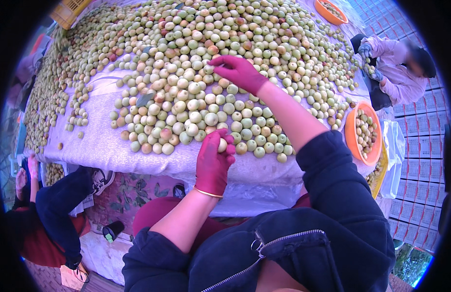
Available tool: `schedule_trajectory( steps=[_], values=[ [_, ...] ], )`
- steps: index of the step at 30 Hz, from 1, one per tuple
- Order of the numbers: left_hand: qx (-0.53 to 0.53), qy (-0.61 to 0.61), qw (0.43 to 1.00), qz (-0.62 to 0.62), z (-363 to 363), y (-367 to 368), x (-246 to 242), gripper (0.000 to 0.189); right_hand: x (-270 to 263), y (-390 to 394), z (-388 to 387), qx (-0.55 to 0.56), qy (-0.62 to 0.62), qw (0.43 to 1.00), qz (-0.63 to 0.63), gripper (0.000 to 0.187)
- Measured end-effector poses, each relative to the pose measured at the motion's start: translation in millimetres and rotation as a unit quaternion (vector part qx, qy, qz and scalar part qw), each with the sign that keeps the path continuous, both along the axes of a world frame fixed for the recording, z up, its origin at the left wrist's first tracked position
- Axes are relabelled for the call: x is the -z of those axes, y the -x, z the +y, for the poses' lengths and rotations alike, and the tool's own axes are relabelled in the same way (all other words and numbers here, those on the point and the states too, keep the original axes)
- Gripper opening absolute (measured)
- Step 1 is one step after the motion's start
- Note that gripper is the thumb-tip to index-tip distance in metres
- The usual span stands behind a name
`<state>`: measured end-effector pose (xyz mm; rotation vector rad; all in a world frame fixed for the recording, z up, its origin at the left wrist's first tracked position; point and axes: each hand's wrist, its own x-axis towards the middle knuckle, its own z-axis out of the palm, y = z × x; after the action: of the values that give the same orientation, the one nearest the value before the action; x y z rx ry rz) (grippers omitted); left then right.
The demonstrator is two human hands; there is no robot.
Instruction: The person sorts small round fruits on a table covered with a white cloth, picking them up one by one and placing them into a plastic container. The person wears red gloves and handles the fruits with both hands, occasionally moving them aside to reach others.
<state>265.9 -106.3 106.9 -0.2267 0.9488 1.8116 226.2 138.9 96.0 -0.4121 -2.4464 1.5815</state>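
My left hand [213, 160], in a dark pink glove with a gold-coloured bangle at the wrist, holds a pale green round fruit [222, 145] in its curled fingers, just over the near edge of the heap. My right hand [240, 73], gloved the same way, is above the middle of the heap with its fingers partly spread; nothing shows between them, and whether the fingertips touch the fruit below I cannot tell. Around both lie a great many small round fruits [180, 106], green to yellow, some with a red blush.
A pale cloth [101, 135] covers the table. Orange baskets of fruit stand at the right edge [351, 135] and far right [326, 14]. A yellow crate [63, 16] is at the far left. One person sits at right [404, 87], another at lower left [57, 215].
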Motion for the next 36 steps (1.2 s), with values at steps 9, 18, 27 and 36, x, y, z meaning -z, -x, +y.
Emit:
schedule_trajectory(
  steps=[9, 18, 27, 36],
  values=[
    [0.08, 0.026, 0.996, 0.043, -1, -8, -9, 0.03, 57, 30, -4, 0.04, -0.314, 0.948, -0.022, 0.025],
    [0.082, 0.017, 0.996, 0.03, -3, -14, -6, 0.034, 38, 20, 36, -0.029, -0.167, 0.977, -0.126, 0.032],
    [0.085, 0.025, 0.996, 0.023, 0, -16, -7, 0.035, 76, 55, 41, 0.04, -0.321, 0.938, -0.123, 0.046],
    [0.093, 0.007, 0.996, 0.01, -4, -13, -6, 0.032, 52, 26, 60, 0.023, -0.244, 0.968, -0.055, 0.036]
  ],
)
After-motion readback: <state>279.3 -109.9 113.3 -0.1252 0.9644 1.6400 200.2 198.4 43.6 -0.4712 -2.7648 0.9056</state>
